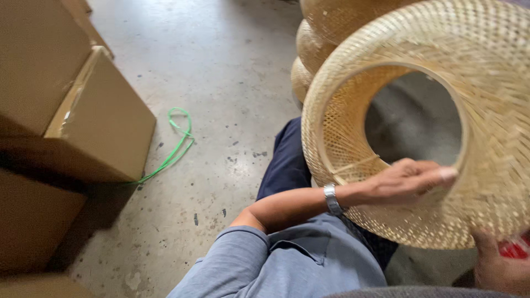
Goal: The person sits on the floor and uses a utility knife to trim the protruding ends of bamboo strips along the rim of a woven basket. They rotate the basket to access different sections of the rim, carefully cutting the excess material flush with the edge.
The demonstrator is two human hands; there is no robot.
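A large woven bamboo shade (491,110) with a round opening is tilted up over my lap. My left hand (408,179), with a metal watch on its wrist, reaches across and grips the inner rim of that opening, thumb side inside and fingers laid along the edge. My right hand (497,270) shows only in part at the bottom right corner, under the shade's lower edge and touching it. A small red object (516,248) lies against its fingers, mostly hidden; whether the hand grips it is unclear.
More woven shades (312,49) are stacked behind the held one. Brown cardboard boxes (99,121) stand along the left. A loop of green strap (179,140) lies on the concrete floor (221,66).
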